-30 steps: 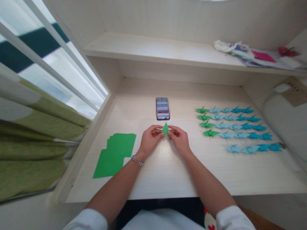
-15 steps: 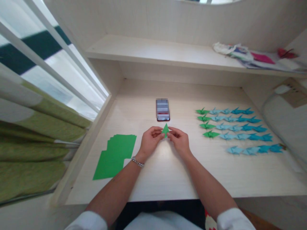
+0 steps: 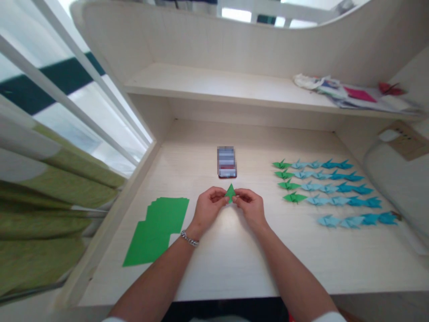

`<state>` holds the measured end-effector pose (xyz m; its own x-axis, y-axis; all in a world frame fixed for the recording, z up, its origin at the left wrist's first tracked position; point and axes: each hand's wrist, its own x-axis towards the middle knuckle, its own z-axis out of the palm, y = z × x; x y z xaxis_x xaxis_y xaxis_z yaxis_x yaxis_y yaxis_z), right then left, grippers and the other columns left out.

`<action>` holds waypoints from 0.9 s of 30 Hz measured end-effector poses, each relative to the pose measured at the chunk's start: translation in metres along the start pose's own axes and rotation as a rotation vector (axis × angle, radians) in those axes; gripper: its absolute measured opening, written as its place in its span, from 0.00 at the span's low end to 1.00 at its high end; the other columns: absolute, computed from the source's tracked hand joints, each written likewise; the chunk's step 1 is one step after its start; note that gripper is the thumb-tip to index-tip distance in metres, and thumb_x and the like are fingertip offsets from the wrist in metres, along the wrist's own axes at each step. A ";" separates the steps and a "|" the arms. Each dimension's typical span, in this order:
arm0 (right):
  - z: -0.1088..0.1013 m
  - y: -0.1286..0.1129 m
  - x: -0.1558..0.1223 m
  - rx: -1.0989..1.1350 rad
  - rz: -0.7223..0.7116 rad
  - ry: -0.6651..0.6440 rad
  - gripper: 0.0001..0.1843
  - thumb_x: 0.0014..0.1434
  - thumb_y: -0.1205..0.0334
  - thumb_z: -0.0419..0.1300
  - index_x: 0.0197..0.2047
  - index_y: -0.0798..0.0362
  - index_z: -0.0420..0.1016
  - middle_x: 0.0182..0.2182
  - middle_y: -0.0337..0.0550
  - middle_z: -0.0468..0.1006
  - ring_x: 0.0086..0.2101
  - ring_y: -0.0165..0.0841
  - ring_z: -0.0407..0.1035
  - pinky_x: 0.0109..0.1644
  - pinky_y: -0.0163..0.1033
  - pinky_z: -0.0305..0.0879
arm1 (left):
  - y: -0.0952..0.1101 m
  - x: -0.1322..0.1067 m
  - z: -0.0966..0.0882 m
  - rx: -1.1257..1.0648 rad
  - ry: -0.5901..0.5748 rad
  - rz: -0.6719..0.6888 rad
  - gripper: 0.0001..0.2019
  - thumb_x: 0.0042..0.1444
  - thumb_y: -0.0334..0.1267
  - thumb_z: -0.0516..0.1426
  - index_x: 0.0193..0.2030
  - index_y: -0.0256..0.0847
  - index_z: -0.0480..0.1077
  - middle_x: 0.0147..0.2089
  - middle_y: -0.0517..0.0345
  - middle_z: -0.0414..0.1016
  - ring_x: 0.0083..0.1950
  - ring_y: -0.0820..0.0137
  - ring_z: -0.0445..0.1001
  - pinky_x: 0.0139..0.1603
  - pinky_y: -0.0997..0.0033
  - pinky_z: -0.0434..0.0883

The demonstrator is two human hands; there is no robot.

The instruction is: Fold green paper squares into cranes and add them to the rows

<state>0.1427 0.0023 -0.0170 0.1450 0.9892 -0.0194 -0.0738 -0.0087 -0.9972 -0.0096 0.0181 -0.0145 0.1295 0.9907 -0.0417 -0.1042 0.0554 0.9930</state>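
A small folded piece of green paper [image 3: 230,192], its point facing away from me, is pinched between my two hands above the desk. My left hand [image 3: 210,205] grips its left edge with thumb and fingers; a chain bracelet [image 3: 189,239] circles that wrist. On the other edge, my right hand [image 3: 250,205] holds it the same way. Just beyond the fingertips lies a phone [image 3: 227,162], its screen blurred. To the left is a spread of flat green paper sheets [image 3: 161,230]. Rows of folded paper cranes [image 3: 321,188] in green, light blue and darker blue stand at the right.
The pale wooden desk [image 3: 231,273] has a raised edge by the barred window and curtain [image 3: 43,214] on the left. Above its back runs a shelf [image 3: 214,89] with papers and a plastic bag at its right. A power socket with a cable [image 3: 404,138] is on the right wall.
The whole scene sits lower in the picture, as my head has tilted up slightly. My hands keep the same pinch on the green paper, with hardly any other visible change.
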 end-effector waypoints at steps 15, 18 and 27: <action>-0.004 0.001 0.004 0.013 0.057 -0.059 0.11 0.39 0.62 0.68 0.29 0.54 0.76 0.25 0.40 0.77 0.27 0.31 0.69 0.32 0.36 0.66 | 0.003 0.000 0.001 0.068 0.024 0.031 0.12 0.44 0.36 0.64 0.36 0.37 0.71 0.34 0.56 0.76 0.34 0.70 0.75 0.37 0.70 0.73; -0.006 0.001 0.006 0.022 0.087 -0.122 0.11 0.39 0.62 0.68 0.29 0.53 0.77 0.25 0.39 0.77 0.26 0.31 0.69 0.31 0.36 0.65 | 0.002 -0.001 0.001 0.102 0.025 0.037 0.10 0.44 0.36 0.64 0.35 0.37 0.72 0.33 0.57 0.77 0.33 0.71 0.75 0.37 0.71 0.73; -0.010 -0.005 0.004 0.086 0.185 -0.219 0.12 0.43 0.57 0.67 0.31 0.54 0.79 0.26 0.42 0.79 0.27 0.33 0.71 0.35 0.38 0.67 | 0.007 -0.001 -0.002 0.139 -0.106 -0.059 0.09 0.43 0.33 0.64 0.34 0.36 0.76 0.33 0.54 0.79 0.33 0.68 0.76 0.39 0.68 0.73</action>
<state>0.1539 0.0046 -0.0130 -0.0947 0.9800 -0.1750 -0.1636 -0.1887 -0.9683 -0.0125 0.0173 -0.0079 0.2354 0.9672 -0.0958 0.0427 0.0881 0.9952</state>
